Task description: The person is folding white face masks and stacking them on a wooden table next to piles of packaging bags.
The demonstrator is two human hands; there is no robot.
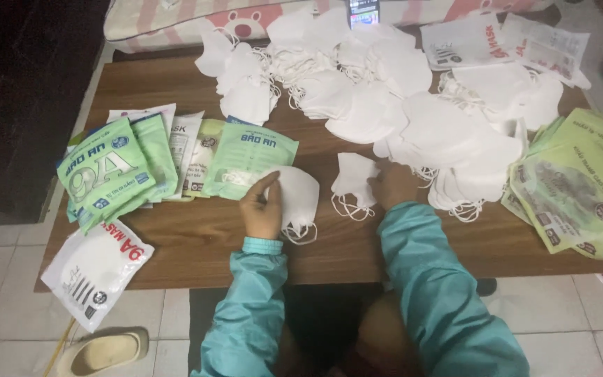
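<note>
On wooden table [204, 241], soft white masks [413, 105]

A white folded mask [296, 197] lies flat near the worktop's front edge; another white mask [352, 178] lies just beside it, ear loops trailing.

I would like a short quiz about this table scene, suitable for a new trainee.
1. True or false: the left hand holds a white mask.
2. What does the right hand touch? A) the green packets B) a folded white mask C) the slipper
3. Fill in: the big pile of loose masks lies on a ____ table.

Key: 1 true; 2 B; 3 wooden.
</note>
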